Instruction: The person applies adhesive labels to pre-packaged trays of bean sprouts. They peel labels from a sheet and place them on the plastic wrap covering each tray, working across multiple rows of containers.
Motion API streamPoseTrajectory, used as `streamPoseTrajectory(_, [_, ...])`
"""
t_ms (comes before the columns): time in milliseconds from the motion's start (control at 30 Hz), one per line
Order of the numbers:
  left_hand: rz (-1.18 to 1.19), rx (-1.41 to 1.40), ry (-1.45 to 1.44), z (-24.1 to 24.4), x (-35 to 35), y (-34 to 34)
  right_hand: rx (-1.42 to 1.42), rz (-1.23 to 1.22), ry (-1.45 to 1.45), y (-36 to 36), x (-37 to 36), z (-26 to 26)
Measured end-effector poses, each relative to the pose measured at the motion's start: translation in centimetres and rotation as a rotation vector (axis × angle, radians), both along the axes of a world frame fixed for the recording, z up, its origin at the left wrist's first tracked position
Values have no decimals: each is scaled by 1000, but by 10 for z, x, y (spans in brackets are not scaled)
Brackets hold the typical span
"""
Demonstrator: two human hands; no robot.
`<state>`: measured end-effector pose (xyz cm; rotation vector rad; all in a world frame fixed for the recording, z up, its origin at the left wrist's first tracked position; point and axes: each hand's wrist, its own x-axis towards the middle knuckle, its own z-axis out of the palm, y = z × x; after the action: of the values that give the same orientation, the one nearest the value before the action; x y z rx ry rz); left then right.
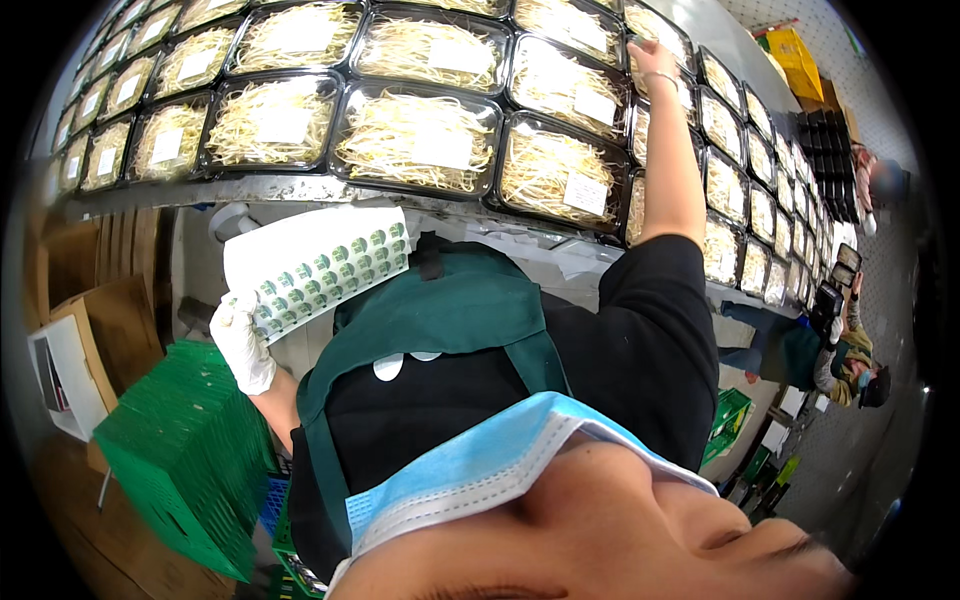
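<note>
My left hand, in a white glove, grips one end of a sheet of round green stickers in front of my apron. Part of the sheet is bare white backing. My bare right hand reaches far across the table onto a black plastic tray of bean sprouts. Its fingertips are at the tray's top; whether a sticker is between them is too small to tell. Closer to me are more wrapped trays of sprouts, each bearing a white printed label.
Rows of sprout trays cover the metal table. Stacked green plastic crates and cardboard boxes stand at lower left. On the right, a co-worker handles trays near stacked black trays; another person is beyond.
</note>
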<state>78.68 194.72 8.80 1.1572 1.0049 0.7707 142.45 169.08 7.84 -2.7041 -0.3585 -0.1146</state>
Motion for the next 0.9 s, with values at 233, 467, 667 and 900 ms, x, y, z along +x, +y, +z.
streamPoseTrajectory(233, [-90, -7, -37, 1, 18, 11, 310, 204, 267, -2, -131, 29])
streamPoseTrajectory(467, [-141, 7, -62, -1, 7, 21, -386, 40, -83, 6, -150, 35])
streamPoseTrajectory(667, [-23, -2, -182, 20, 17, 15, 429, 345, 80, 12, -176, 42])
streamPoseTrajectory(900, [-48, -69, -322, 36, 19, 7, 709, 918, 631, 89, -387, 75])
